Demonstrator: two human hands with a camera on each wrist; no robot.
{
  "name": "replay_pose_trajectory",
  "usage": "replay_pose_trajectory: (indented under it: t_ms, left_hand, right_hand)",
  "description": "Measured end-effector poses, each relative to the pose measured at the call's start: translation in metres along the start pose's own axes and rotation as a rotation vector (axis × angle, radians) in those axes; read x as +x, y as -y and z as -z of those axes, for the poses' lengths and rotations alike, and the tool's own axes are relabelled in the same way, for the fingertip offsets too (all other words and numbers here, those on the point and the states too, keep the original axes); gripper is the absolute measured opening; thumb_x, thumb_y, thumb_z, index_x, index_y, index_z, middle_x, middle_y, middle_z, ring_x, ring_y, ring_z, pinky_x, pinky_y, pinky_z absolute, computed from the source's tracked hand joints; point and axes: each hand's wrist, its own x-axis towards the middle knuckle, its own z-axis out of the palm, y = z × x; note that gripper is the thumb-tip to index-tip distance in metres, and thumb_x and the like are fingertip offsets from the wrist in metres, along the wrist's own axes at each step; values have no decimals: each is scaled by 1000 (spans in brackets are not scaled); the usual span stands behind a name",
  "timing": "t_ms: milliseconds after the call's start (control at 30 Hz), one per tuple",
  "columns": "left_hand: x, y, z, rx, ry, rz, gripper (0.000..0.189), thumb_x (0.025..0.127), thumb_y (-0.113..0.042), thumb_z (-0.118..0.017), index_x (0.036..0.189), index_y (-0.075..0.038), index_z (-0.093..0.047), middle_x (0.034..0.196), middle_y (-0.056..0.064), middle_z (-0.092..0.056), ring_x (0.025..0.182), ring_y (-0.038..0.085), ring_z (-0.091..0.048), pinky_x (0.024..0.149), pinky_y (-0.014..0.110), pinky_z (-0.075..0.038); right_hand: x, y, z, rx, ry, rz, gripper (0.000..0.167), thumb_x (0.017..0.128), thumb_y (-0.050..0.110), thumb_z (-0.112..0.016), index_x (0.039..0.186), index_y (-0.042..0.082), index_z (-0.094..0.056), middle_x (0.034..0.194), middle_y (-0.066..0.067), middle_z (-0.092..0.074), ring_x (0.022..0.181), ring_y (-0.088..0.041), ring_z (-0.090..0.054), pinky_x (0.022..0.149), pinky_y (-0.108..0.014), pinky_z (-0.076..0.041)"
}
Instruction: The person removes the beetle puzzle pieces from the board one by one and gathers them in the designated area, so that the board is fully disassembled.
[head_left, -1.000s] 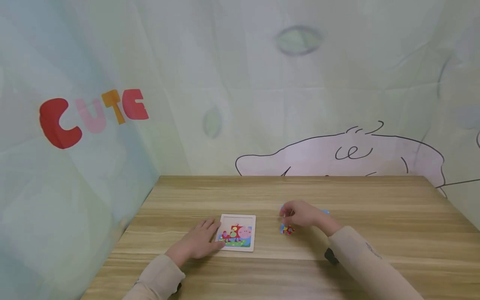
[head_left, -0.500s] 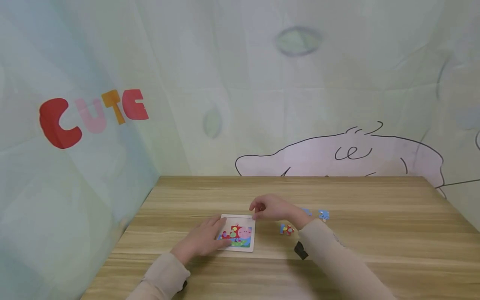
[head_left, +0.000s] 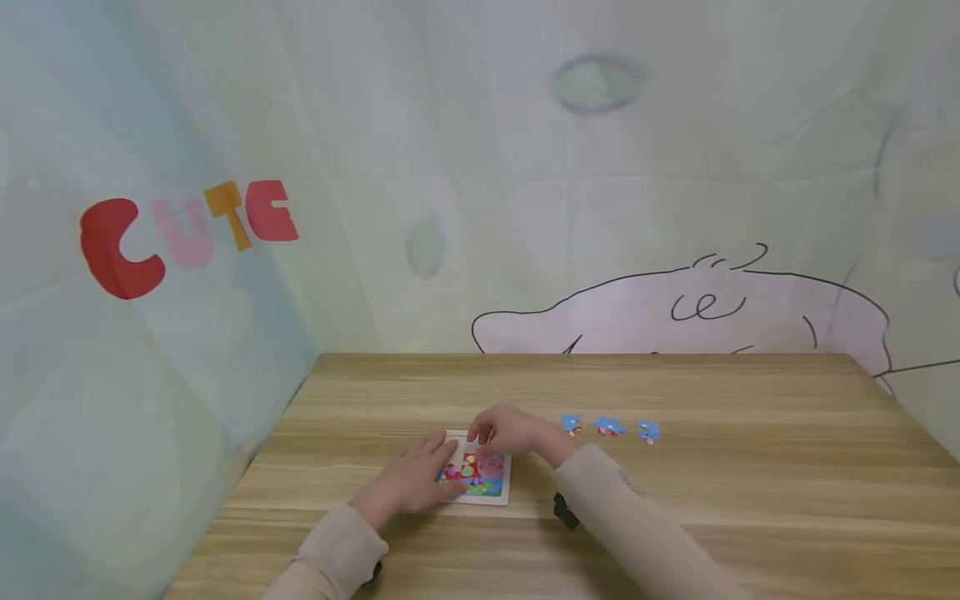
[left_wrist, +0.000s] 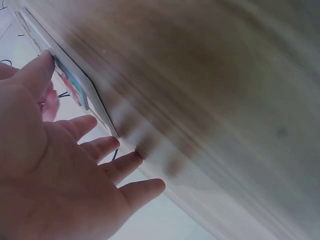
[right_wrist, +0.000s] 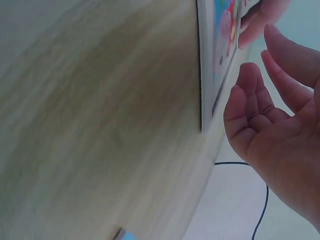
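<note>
A white-rimmed puzzle tray (head_left: 504, 498) lies on the table with a partly filled picture (head_left: 486, 487) of a pink pig face, red shapes and green ground. Its upper part shows pale backing. My left hand (head_left: 409, 478) lies along the tray's left side, fingers spread; in the left wrist view its thumb touches the rim (left_wrist: 95, 100). My right hand (head_left: 513, 430) is over the tray's upper right, fingers bent down, thumb and index tips near each other. In the right wrist view the hand (right_wrist: 280, 115) shows no piece, but I cannot tell whether it pinches one.
To the right lie a blue puzzle piece (head_left: 572, 424), a middle blue piece (head_left: 609, 426) and a far-right blue piece (head_left: 648, 432). The wooden table (head_left: 750, 483) ends at a printed cloth wall (head_left: 375, 275) behind and at the left.
My right hand has moved left from the loose pieces to over the tray. My left hand has shifted slightly right along the tray. The nearer loose piece is no longer visible by the right sleeve.
</note>
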Motion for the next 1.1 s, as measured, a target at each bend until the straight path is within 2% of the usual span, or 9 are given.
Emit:
replay_pose_trajectory:
  t_ms: [167, 500, 800, 1100]
  left_hand:
    - [0, -1, 0, 17, -2, -5, 71, 92, -46, -60, 144, -2, -42, 154, 22, -29, 141, 43, -26, 110, 64, -23]
    - [-2, -2, 1, 37, 4, 2, 71, 91, -45, -61, 142, 1, -43, 153, 23, -30, 140, 43, -27, 110, 63, -24]
    - [-1, -1, 0, 39, 20, 16, 72, 91, -47, -61, 144, -1, -42, 154, 21, -29, 141, 42, -26, 109, 65, -23]
    - [-1, -3, 1, 29, 21, 10, 71, 91, -46, -61, 144, -1, -42, 154, 22, -28, 141, 42, -26, 110, 64, -23]
  right_hand:
    - [4, 0, -8, 15, 21, -52, 16, 84, 5, -70, 98, 11, -66, 87, 0, -60, 80, -15, -54, 69, -27, -46]
    - [8, 1, -13, -7, 36, -93, 20, 82, 5, -73, 98, 14, -65, 89, 0, -58, 80, -16, -52, 71, -29, -44]
    - [9, 1, -16, -38, 46, -107, 19, 79, 3, -73, 92, 16, -65, 87, 1, -58, 78, -14, -53, 69, -28, -45]
    - [9, 2, -20, -118, 21, -86, 21, 75, -1, -73, 88, 13, -62, 80, 2, -57, 75, -12, -51, 68, -25, -43]
